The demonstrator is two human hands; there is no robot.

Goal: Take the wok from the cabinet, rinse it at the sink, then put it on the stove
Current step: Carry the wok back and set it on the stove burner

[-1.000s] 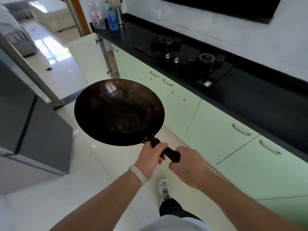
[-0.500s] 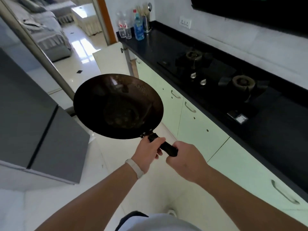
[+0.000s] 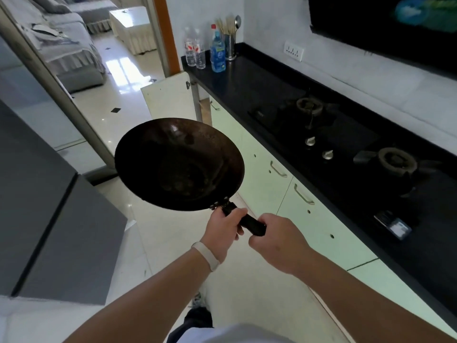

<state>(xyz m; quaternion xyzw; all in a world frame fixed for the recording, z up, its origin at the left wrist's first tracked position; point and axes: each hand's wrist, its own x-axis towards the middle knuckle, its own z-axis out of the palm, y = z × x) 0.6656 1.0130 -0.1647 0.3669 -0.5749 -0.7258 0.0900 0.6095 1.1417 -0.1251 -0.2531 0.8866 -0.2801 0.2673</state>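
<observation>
The left grip [image 3: 222, 233] clenches the wok [image 3: 179, 164] by its black handle [image 3: 249, 222] close to the bowl. The right grip [image 3: 277, 241] clenches the handle's end, likely sharing the weight for carrying. The wok hangs over the floor [image 3: 247, 280], left of the stove [image 3: 346, 144] and clear of the desk [image 3: 247, 80], its bowl just ahead of both grips.

A blue bottle [image 3: 217, 56] stands beside a utensil holder [image 3: 230, 48].

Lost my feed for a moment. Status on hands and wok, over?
Left hand and right hand both grip the handle. Wok in the air over the floor, beside the stove. Cabinet door stands open beyond it.
</observation>
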